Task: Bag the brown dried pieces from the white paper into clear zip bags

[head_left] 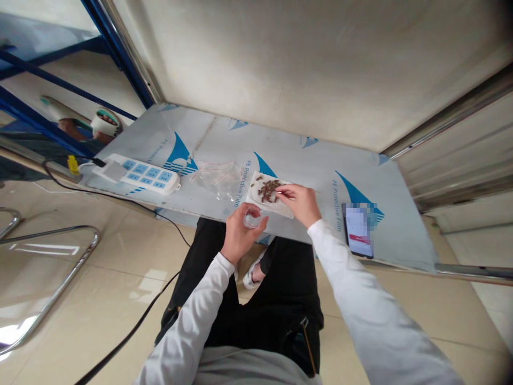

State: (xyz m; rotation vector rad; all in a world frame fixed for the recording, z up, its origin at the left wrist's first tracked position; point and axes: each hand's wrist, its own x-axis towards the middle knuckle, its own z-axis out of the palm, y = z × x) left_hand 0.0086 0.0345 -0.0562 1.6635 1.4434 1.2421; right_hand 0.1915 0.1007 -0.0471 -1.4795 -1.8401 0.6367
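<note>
A pile of small brown pellet-like pieces [267, 189] lies on a white sheet [256, 199] near the front edge of the table. My right hand [298, 202] reaches over the sheet from the right, its fingers pinched on a thin, pale tool whose tip touches or almost touches the pile. The tool's exact kind is too small to make out. Just in front of the sheet, my left hand [241, 227] curls around a small clear plastic container [251, 219], partly hidden by the fingers. Clear plastic bags [219, 179] rest left of the sheet.
A white power strip [148, 176] with blue sockets is at the table's left, its black cable [120, 197] running off the front edge. A phone [358, 230] lies at the right. Blue metal framing [120, 53] stands at left, another person's hand [107, 120] behind it.
</note>
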